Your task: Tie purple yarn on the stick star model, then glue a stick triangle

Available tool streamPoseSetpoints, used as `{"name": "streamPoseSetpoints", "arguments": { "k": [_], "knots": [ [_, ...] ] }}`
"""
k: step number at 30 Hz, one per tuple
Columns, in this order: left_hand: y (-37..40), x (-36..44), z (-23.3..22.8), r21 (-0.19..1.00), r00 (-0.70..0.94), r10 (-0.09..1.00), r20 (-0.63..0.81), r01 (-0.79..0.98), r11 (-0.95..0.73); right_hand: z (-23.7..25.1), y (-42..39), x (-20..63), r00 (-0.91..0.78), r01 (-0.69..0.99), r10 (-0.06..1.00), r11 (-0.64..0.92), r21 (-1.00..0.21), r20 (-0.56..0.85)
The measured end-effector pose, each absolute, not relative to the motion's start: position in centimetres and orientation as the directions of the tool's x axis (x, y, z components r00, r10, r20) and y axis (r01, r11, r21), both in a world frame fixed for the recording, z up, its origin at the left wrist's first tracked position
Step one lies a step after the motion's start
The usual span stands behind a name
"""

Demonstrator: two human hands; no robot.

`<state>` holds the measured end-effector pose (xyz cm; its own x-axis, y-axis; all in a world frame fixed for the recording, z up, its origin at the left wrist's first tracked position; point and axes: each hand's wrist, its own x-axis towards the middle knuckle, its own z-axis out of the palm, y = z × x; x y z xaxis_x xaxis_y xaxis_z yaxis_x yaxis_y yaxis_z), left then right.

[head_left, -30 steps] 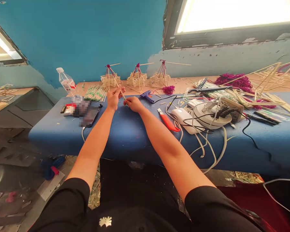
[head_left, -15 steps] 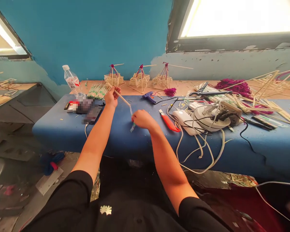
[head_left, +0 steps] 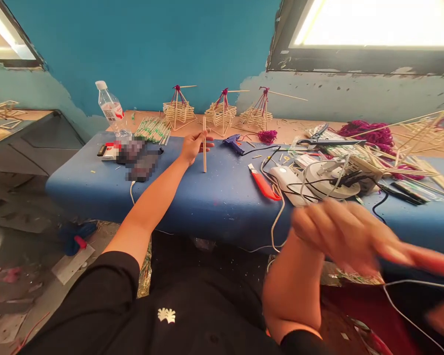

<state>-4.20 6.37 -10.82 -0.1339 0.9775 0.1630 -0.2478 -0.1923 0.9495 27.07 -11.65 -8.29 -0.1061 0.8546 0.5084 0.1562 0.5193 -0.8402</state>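
head view: we see the left hand now holding a single wooden stick upright, its lower end on the blue tabletop; half a second ago that stick lay slanted between both hands. the left grip is pinched on the stick around its middle. the right hand has let go and swung down and right, off the tabletop edge, motion-blurred; fingers look spread, but we cannot tell for sure whether its grip carries anything. the thin clear sleeve seen at the right hand a moment ago is not findable now. we judge the stick is unwrapped and sits ready in the left hand alone.

counts, same view: one stick in hand; three stick pyramids with purple thread tops in a row at the back; one water bottle at the left; one blue glue gun just right of the stick; one red utility knife; one pair of scissors; one bundle of wrapped sticks just behind the left hand; one white power strip with tangled cables; two purple thread clumps, a small one and a large one. loose sticks at the far right are too many to count.
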Motion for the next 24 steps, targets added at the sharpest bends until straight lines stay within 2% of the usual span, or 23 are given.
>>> {"name": "streamPoseSetpoints", "arguments": {
  "k": [1, 3, 4, 5, 6, 7, 9, 12, 17, 20, 24],
  "knots": [
    [6.1, -4.3, -10.6, 0.943, -0.146, 0.969, 0.199, -0.241, -0.23, -7.2, -9.7, 24.8, -0.095, 0.025, 0.778, 0.625, -0.78, 0.621],
    [5.8, -4.6, -10.2, 0.928, -0.168, 0.95, 0.262, -0.225, -0.296, -5.2, -5.3, 19.6, -0.096, 0.011, 0.746, 0.662, -0.749, 0.658],
    [5.7, -4.8, -10.0, 0.924, -0.171, 0.943, 0.285, -0.213, -0.317, -4.5, -2.9, 17.0, -0.068, 0.048, 0.742, 0.67, -0.741, 0.667],
    [5.6, -4.9, -9.8, 0.922, -0.166, 0.939, 0.301, -0.2, -0.331, -4.1, -0.5, 14.5, -0.009, 0.173, 0.723, 0.681, -0.711, 0.691],
    [5.5, -5.1, -9.6, 0.922, -0.156, 0.936, 0.314, -0.185, -0.34, -3.9, 1.8, 12.3, -0.002, 0.285, 0.712, 0.673, -0.682, 0.702],
    [5.5, -5.2, -9.4, 0.923, -0.142, 0.936, 0.323, -0.169, -0.345, -4.1, 3.8, 10.5, -0.034, 0.328, 0.719, 0.664, -0.672, 0.694],
    [5.5, -5.4, -8.9, 0.927, -0.11, 0.936, 0.334, -0.14, -0.347, -4.9, 6.8, 8.0, -0.183, 0.264, 0.767, 0.641, -0.72, 0.615],
    [5.3, -5.4, -8.6, 0.935, -0.08, 0.94, 0.331, -0.104, -0.338, -6.8, 8.5, 6.9, -0.242, 0.214, 0.768, 0.638, -0.739, 0.593],
    [4.2, -4.7, -8.9, 0.957, -0.132, 0.949, 0.285, -0.022, -0.29, -8.9, 8.2, 7.5, -0.195, 0.162, 0.742, 0.67, -0.725, 0.642],
    [4.4, -6.2, -7.9, 0.963, -0.234, 0.935, 0.267, 0.105, -0.248, -9.3, 8.3, 7.7, -0.171, 0.12, 0.732, 0.68, -0.723, 0.66],
    [6.2, -11.1, -4.8, 0.923, -0.383, 0.87, 0.31, 0.339, -0.18, -9.2, 8.2, 7.8, -0.157, 0.058, 0.725, 0.684, -0.727, 0.671]
  ]
}}
